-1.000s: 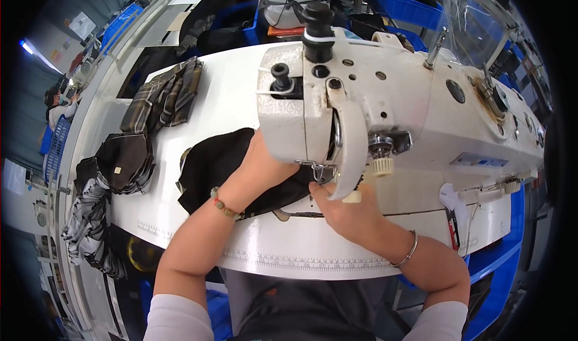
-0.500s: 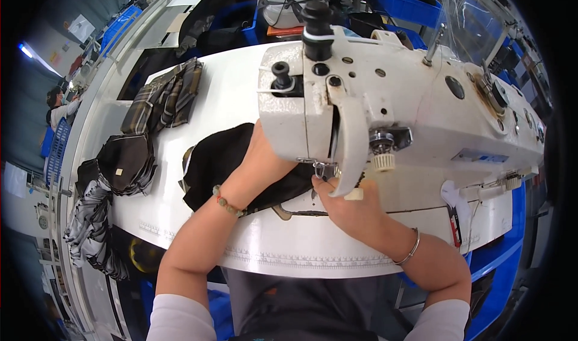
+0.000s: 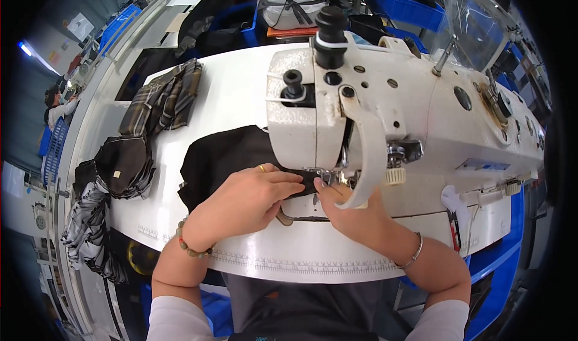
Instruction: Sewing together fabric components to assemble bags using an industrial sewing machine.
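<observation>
A dark fabric piece (image 3: 226,154) lies on the white sewing table, its right end under the presser foot (image 3: 328,177) of a white sewing machine (image 3: 295,130). My left hand (image 3: 247,199) rests on the near part of the fabric, fingers stretched toward the foot, with a ring and a beaded bracelet showing. Just right of the foot, my right hand (image 3: 349,211) pinches the fabric's edge between thumb and fingers. The machine's pale curved lever hides part of those fingers.
Folded plaid cloth (image 3: 162,100) and a stack of dark cut pieces (image 3: 123,166) lie at the left, with striped cloth (image 3: 90,232) hanging over the edge. Red-and-black snips (image 3: 454,226) sit at the right. Blue bins (image 3: 403,6) and a seated person (image 3: 292,3) are beyond the table.
My left hand has come back from behind the machine head and now lies flat on the fabric near the foot. The fabric lies differently, its near edge farther from me. My right hand stays beside the foot.
</observation>
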`<state>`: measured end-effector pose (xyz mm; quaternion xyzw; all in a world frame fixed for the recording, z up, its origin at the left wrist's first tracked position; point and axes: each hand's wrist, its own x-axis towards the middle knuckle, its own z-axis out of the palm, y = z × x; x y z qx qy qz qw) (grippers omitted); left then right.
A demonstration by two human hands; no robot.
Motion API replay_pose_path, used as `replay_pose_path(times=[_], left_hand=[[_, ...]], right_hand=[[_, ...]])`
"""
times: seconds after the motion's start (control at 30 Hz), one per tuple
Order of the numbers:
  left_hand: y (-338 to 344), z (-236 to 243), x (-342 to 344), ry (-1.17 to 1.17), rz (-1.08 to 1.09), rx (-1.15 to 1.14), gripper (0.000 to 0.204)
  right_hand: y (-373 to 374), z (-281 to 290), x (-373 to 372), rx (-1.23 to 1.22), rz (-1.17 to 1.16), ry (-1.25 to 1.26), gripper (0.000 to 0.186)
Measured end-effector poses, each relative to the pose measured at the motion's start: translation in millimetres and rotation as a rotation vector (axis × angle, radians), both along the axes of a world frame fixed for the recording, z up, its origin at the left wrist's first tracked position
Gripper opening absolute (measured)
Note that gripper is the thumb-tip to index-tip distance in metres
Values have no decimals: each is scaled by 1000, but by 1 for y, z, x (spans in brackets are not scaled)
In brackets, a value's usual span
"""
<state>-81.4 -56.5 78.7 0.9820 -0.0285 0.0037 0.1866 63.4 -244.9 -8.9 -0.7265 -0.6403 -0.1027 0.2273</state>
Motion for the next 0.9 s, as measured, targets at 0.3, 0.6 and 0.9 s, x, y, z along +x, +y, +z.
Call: replay_pose_path(times=[0.3,0.6,0.9], left_hand=[[6,2,-3,-59,-63,-139,46],[20,-4,-1,29,-97,-211,60],[24,-5,-2,44,-177,-184,67]], right_hand=[[1,6,2,122,28,-11,20],[1,8,3,155,48,-6,17],[0,11,3,134,55,-29,19]])
